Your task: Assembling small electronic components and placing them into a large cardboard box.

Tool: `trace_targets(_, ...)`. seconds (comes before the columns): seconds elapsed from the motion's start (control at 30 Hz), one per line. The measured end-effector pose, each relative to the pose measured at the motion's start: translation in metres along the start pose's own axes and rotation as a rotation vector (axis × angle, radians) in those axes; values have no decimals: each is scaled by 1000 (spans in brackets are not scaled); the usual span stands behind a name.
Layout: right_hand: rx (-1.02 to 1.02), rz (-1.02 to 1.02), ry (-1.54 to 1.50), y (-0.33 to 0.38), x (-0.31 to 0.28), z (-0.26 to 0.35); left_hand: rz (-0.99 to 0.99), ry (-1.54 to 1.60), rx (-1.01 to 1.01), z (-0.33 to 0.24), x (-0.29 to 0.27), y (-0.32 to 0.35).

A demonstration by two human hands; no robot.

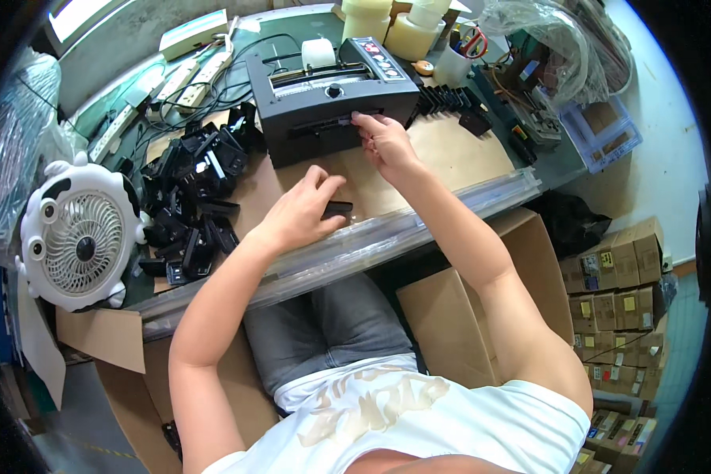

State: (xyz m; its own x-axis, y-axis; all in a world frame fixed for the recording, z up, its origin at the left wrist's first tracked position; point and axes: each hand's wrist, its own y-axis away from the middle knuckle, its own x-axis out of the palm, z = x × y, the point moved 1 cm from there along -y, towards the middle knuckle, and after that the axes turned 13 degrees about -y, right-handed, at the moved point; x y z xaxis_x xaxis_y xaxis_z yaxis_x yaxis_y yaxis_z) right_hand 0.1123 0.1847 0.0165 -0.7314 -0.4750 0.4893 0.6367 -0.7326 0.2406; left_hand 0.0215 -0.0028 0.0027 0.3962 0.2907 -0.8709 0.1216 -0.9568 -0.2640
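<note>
Machine (pixel 324 107) at right grip (pixel 385 144); part (pixel 338 208) by left (pixel 302 208)

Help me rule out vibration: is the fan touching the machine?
Apart. The head view shows a pile of black parts between the fan and the machine.

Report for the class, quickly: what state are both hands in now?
Left hand: curled at a small black part; grip cannot be told.
Right hand: fingertips at the front of the black dispenser; grip cannot be told.

bright overall; white glare at upper-left pane (pixel 83 16); shine on upper-right plastic wrap (pixel 547 30); edges bowed near black rim.
</note>
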Motion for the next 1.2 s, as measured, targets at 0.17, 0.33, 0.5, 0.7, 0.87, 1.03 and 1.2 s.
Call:
trace_targets(0.17,-44,127,-66,-9,-7,-12,-152,-235,120,28,17,9)
trace_targets(0.33,23,400,-72,11,0,-18,-84,-57,-97,34,3,0)
trace_targets(0.5,-236,529,129,25,13,-31,160,1144,-631,28,-15,-2)
trace_targets(0.7,-459,572,452,29,15,-35,185,1505,-512,30,-2,-2)
trace_targets(0.87,-448,567,505,29,13,-33,185,1499,-456,27,-2,-3)
trace_targets(1.03,-474,572,563,29,13,-34,218,1502,-419,29,-3,-2)
trace_targets(1.2,-591,561,648,30,15,-34,220,1472,-422,28,-5,-1)
